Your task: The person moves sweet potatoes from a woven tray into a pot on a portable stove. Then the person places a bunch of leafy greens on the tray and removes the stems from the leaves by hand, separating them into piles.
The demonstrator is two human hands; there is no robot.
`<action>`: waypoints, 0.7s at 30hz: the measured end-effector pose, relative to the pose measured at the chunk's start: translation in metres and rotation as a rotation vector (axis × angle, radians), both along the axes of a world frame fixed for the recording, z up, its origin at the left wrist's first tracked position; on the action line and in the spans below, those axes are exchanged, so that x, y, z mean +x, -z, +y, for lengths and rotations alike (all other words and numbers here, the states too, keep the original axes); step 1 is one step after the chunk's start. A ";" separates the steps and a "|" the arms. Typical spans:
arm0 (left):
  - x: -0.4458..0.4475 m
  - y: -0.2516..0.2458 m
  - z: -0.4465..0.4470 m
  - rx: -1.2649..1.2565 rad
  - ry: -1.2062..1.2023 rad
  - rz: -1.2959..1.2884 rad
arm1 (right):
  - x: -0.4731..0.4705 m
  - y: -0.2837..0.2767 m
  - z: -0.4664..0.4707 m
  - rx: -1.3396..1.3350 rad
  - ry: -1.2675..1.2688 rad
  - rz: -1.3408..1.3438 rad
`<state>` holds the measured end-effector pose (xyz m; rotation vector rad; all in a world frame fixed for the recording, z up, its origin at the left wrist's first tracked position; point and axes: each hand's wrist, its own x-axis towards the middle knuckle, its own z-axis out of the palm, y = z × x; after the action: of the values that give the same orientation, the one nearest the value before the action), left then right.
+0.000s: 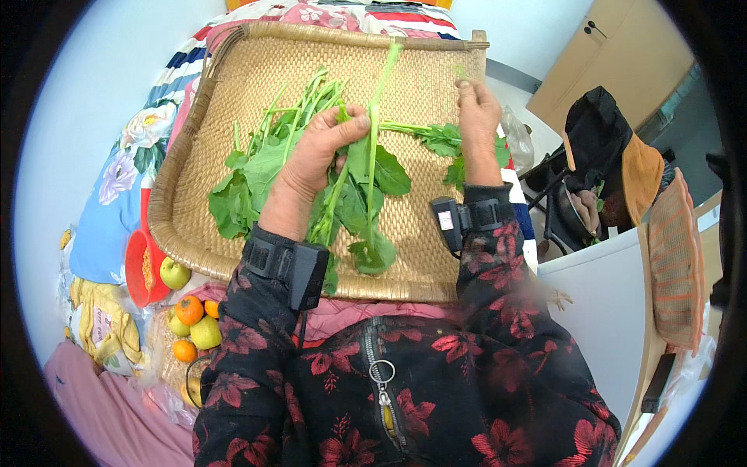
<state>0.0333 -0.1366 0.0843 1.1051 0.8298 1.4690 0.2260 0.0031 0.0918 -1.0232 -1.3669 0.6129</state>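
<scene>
My left hand (330, 140) is closed on a bunch of leafy green stalks (373, 169) above a woven wicker tray. One pale stalk stands up past my thumb, and broad leaves hang below my fingers. My right hand (478, 111) is raised over the tray's right side, with thumb and forefinger pinched at a small, blurred bit of green (461, 71). Under and left of my left hand lies a pile of leafy greens (233, 198). A smaller group of greens (440, 140) lies on the tray between my hands and beneath my right wrist.
The wicker tray's rim (181, 134) rests on bedding. At left are a red plastic scoop (135, 274) holding yellow bits, a green fruit (174, 273) and several orange and green fruits (204, 333). A white cabinet (595, 315) and a black chair with things on it (595, 146) stand at right.
</scene>
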 end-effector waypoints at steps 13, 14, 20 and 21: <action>0.000 0.007 0.008 -0.029 -0.293 -0.082 | -0.049 0.005 -0.060 -0.006 -0.855 -0.195; 0.000 0.008 0.009 -0.027 -0.287 -0.080 | -0.049 0.008 -0.060 -0.050 -0.835 -0.181; 0.001 0.010 0.011 -0.011 -0.279 -0.037 | -0.051 0.018 -0.056 -0.026 -0.866 -0.071; 0.000 0.010 0.011 -0.014 -0.272 -0.037 | -0.050 0.017 -0.055 -0.007 -0.852 -0.083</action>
<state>0.0337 -0.1258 0.0740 0.9795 0.9925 1.6992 0.1756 -0.0523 0.0743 -0.4299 -1.8690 1.2021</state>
